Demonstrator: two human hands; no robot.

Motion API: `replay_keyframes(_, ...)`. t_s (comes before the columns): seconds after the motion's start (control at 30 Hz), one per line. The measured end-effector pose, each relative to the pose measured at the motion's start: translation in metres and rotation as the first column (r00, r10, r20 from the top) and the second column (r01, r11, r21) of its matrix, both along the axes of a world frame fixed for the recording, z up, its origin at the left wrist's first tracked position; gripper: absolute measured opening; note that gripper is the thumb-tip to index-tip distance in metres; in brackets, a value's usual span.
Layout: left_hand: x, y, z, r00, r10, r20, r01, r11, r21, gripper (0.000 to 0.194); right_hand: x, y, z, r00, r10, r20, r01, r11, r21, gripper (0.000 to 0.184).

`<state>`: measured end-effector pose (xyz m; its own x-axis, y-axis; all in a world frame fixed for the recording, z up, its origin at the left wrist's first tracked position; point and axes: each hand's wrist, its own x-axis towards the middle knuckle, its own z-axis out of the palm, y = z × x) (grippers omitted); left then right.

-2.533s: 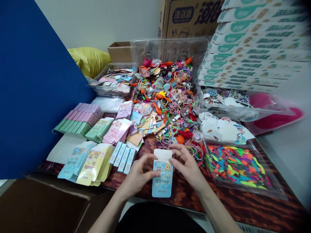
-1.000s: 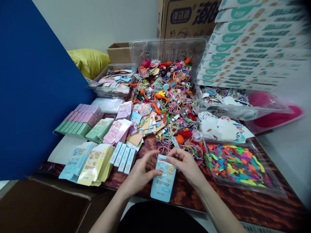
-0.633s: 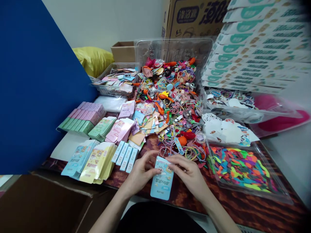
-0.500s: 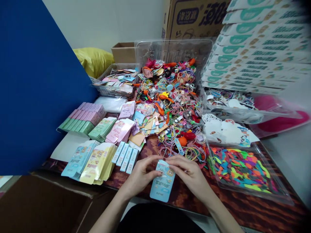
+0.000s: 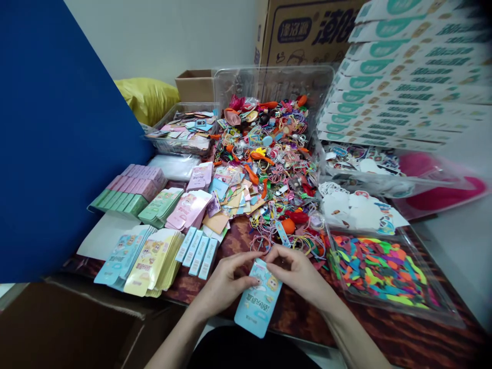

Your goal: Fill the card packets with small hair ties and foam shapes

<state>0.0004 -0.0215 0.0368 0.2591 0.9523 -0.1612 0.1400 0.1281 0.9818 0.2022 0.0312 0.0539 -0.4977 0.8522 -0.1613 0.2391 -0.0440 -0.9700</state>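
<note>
Two hands working a single card packet at a cluttered table, seen from the head camera. The pale-blue, cartoon-printed packet point(image 5: 258, 300) is the landmark: it is tilted, near the table's front edge, and held at its upper end, with its lower end free. The left hand point(image 5: 226, 282) lies on the packet's left, its curved fingers point(image 5: 249, 259) reaching toward the upper edge. The right hand point(image 5: 303, 277) lies on the packet's right, its fingers point(image 5: 279, 259) bent over the upper edge in a pinch; both hands appear to grip the packet, though the exact contact is partly hidden. Left of the landmark, blue and yellow packets point(image 5: 154, 261) lie in fanned stacks, with narrow blue cards point(image 5: 198, 253) in a neat row, and pink packets point(image 5: 188, 210) and a green-and-pink row point(image 5: 126, 192) beyond them. Directly ahead of the landmark, a loose heap of hair ties, balloons and charms point(image 5: 265, 169) spreads from a clear tub point(image 5: 272, 84) across the wood-grain table point(image 5: 384, 333). To its right is a clear tray of multicoloured pieces point(image 5: 384, 271). Thus many packets already lie ordered in stacks, while the small items lie unsorted in the heap.
</note>
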Motion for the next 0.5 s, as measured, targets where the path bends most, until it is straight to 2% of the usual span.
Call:
replay_keyframes(0.13,-0.0008,0.0010,-0.0013,0.999,-0.005,0.039,0.006,1.000,-0.019,0.052,0.0031,0.0001,0.0061,0.995,0.098,0.020,-0.100,0.990,0.099,0.015)
replay_keyframes(0.27,0.0017,-0.0001,-0.0039,0.994,-0.008,0.108,0.020,0.994,-0.105,0.062,0.0031,-0.0009,0.0033,0.999,0.043,0.010,-0.044,0.996,0.082,0.016)
replay_keyframes(0.37,0.0031,-0.0003,-0.0036,0.995,-0.005,0.098,0.015,0.995,-0.096,0.058,0.0005,-0.0014,0.0006,1.000,-0.010,0.014,0.010,0.998,0.062,0.015)
replay_keyframes(0.5,0.0015,-0.0007,-0.0029,0.998,-0.011,0.057,0.015,0.998,-0.065,0.052,-0.0004,-0.0018,0.0040,0.998,0.039,0.039,-0.043,0.993,0.110,0.014)
